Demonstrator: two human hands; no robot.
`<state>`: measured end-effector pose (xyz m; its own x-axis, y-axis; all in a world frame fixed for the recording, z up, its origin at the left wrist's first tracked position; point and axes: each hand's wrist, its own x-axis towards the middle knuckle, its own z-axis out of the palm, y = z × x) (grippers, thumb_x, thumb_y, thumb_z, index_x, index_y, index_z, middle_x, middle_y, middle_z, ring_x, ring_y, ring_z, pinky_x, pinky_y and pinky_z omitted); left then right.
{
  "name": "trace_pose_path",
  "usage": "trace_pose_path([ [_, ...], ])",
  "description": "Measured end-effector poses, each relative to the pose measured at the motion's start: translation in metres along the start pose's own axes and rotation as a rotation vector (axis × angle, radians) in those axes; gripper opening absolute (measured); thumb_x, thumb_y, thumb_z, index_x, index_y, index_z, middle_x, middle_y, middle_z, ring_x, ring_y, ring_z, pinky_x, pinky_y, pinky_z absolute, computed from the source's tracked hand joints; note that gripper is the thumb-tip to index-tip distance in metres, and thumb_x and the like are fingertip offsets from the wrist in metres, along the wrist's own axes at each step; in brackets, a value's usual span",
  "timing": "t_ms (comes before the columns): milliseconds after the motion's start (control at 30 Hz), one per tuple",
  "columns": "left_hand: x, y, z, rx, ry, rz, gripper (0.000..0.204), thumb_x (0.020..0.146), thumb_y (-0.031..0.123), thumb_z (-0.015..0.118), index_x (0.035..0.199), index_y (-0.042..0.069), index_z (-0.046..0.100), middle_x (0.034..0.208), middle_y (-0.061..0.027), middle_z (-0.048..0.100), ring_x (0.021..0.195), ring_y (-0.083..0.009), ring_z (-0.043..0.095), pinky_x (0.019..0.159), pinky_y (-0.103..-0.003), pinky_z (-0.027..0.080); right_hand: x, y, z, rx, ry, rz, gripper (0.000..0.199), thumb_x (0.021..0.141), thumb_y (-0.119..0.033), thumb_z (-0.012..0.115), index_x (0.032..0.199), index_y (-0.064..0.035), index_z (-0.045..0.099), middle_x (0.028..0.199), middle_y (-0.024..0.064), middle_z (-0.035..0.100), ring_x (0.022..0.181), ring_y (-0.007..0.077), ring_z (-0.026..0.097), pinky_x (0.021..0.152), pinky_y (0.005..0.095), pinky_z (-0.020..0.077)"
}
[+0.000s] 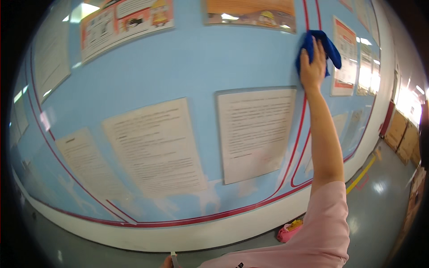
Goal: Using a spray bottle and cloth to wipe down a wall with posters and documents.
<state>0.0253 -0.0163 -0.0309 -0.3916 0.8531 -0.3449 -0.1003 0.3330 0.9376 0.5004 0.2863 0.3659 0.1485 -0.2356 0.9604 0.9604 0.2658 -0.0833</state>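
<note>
My right hand (314,64) is raised at the upper right, pressing a dark blue cloth (333,51) against a light blue wall board (187,62). Its fingers point upward over the cloth, and part of the cloth folds out to the right of the hand. The cloth covers part of the board's red double line (305,105). At the bottom edge only a bit of my left hand (166,262) shows, next to a small whitish piece (174,258) that it seems to hold; most of both is cut off.
Printed sheets (257,134) and colourful posters (250,13) are mounted on the board. A pink and yellow bundle (289,231) lies on the grey floor (373,210) below. Cardboard boxes (397,129) stand at the far right, beyond a yellow floor line (361,175).
</note>
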Motion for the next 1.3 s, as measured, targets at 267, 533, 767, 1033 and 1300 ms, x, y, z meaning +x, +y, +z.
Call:
trace_pose_path([
  [267,-0.023,0.059,-0.031,0.532,-0.082,0.263,0.046,0.068,0.01,0.063,0.109,-0.006,0.051,0.067,-0.0083,0.056,0.06,-0.0151,0.048,0.056,-0.032,0.042,-0.021,-0.097,0.002,0.056,-0.15,0.124,0.049,0.085,-0.03,0.048,0.128,-0.0079,0.043,0.134,0.0175,0.037,0.123,0.0328,0.035,0.102,0.0368,0.0273],
  [533,-0.027,0.044,-0.099,0.363,-0.063,0.323,0.037,0.072,0.009,0.061,0.103,-0.006,0.052,0.067,-0.0086,0.053,0.064,-0.0158,0.046,0.058,-0.031,0.041,-0.057,-0.282,0.01,0.201,-0.484,-0.421,0.052,0.073,-0.014,0.06,0.123,-0.0124,0.049,0.127,0.0085,0.047,0.105,0.0275,0.049,0.093,0.0369,0.0372],
  [767,-0.04,0.022,-0.169,0.275,0.065,0.283,0.034,0.072,0.01,0.061,0.102,-0.005,0.052,0.066,-0.0072,0.052,0.064,-0.0141,0.045,0.056,-0.031,0.04,-0.048,-0.411,0.062,0.319,-0.562,-0.711,0.048,0.079,-0.017,0.055,0.126,-0.0196,0.046,0.128,0.0016,0.046,0.104,0.0284,0.048,0.093,0.0377,0.0372],
  [1033,-0.067,-0.001,-0.224,0.243,0.284,0.213,0.031,0.072,0.013,0.062,0.097,-0.003,0.052,0.067,-0.0023,0.045,0.062,-0.0131,0.042,0.054,-0.028,0.038,-0.062,-0.562,0.121,0.412,-0.576,-0.818,0.045,0.081,-0.021,0.052,0.125,-0.0251,0.047,0.122,0.0022,0.051,0.112,0.0264,0.045,0.1,0.0365,0.0324],
  [1300,-0.082,-0.041,-0.261,0.158,0.305,0.034,0.026,0.074,0.019,0.063,0.083,0.0,0.049,0.066,-0.0019,0.044,0.06,-0.0111,0.04,0.053,-0.028,0.035,-0.086,-0.631,0.152,0.351,-0.388,-0.727,0.043,0.079,-0.028,0.048,0.123,-0.0323,0.05,0.128,0.0045,0.046,0.123,0.0257,0.036,0.103,0.0356,0.0291],
])
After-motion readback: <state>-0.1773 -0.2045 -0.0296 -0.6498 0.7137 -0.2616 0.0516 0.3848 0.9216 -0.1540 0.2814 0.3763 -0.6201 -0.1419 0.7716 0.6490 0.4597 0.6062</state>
